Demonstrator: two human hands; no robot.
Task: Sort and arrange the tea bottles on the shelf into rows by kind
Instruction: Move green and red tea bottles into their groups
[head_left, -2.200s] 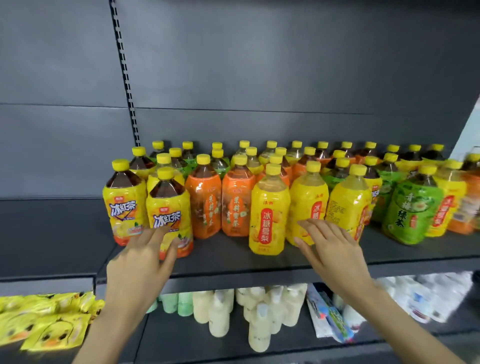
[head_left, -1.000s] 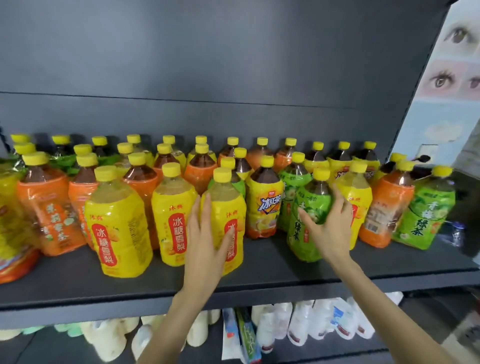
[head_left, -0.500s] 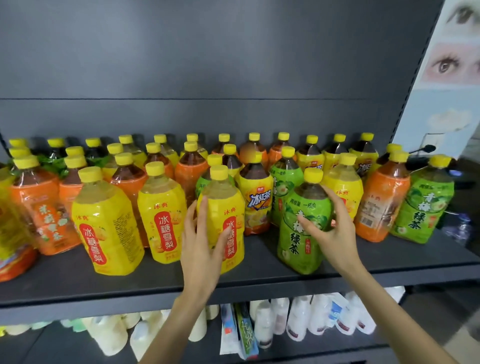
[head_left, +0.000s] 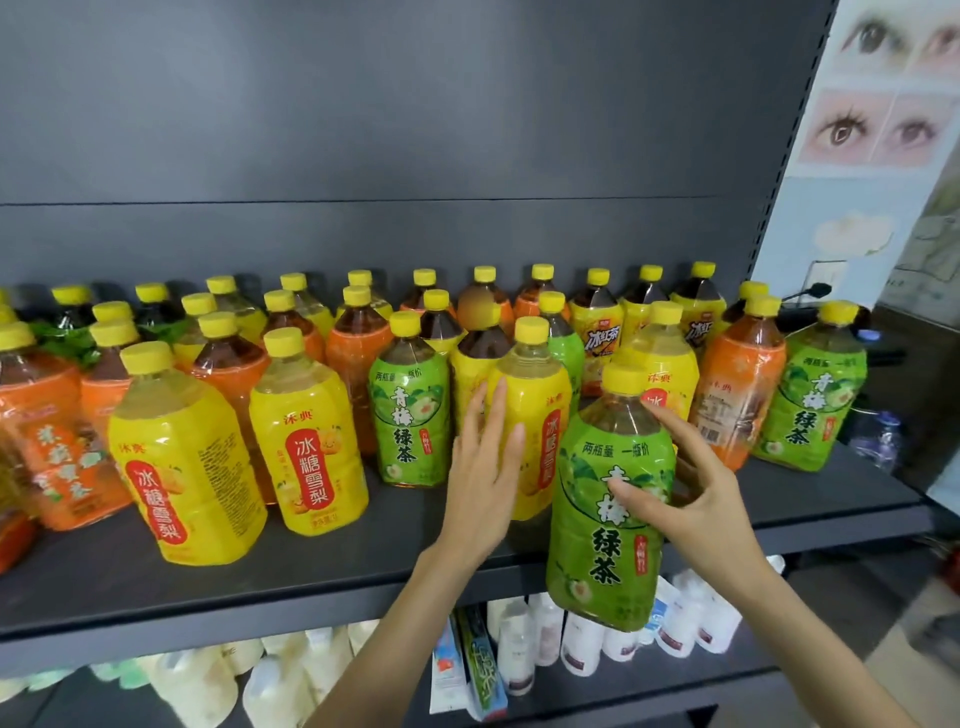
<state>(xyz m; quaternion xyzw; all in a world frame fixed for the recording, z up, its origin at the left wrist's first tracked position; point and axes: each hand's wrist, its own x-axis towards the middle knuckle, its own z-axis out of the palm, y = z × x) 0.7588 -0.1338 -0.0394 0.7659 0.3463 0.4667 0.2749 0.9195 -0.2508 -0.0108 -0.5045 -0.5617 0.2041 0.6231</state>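
My right hand (head_left: 693, 499) grips a green tea bottle (head_left: 602, 540) by its upper body and holds it out past the front edge of the dark shelf (head_left: 208, 587). My left hand (head_left: 485, 473) lies with straight fingers against a yellow pear-drink bottle (head_left: 540, 415) in the front row. Two more yellow bottles (head_left: 182, 462) (head_left: 306, 441) stand to its left, with another green bottle (head_left: 410, 410) between them and my hand. Orange-labelled bottles (head_left: 57, 457) fill the left. Mixed bottles crowd the rows behind.
An orange bottle (head_left: 737, 384) and a green bottle (head_left: 810, 395) stand at the shelf's right end. The lower shelf holds white bottles (head_left: 587, 639) and toothpaste boxes (head_left: 478, 665). A poster of eyes (head_left: 878, 124) hangs on the right wall.
My right hand has pulled the green bottle off the front row, forward and out past the shelf edge. My left hand stays flat on the yellow bottle.
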